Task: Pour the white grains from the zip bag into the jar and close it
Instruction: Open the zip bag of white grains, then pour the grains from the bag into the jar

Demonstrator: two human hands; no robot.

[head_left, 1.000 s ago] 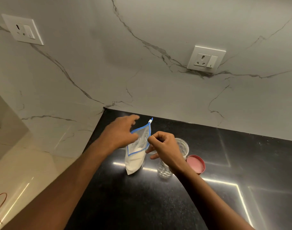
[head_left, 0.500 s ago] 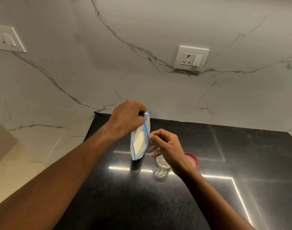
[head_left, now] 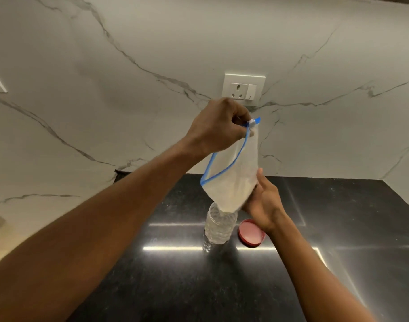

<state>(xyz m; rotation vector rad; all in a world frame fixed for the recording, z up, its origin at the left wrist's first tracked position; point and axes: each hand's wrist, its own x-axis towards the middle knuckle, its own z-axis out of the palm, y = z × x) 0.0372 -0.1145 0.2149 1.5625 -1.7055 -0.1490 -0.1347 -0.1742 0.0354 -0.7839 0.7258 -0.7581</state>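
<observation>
Tipping zip bag [head_left: 236, 177] over jar [head_left: 218, 228]

Centre of frame: pinching the bag's slider corner with the left hand [head_left: 222, 126]; propping its lower right side with the right hand [head_left: 264, 203], thumb straight, finger curl hidden; hanging long-axis steep, lowest corner right above the open jar; lid [head_left: 251, 232] lying just right.

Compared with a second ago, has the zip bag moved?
Yes. The zip bag stood on the countertop left of the jar; now the left hand holds it lifted and tilted, its lower corner over the jar's mouth.
</observation>
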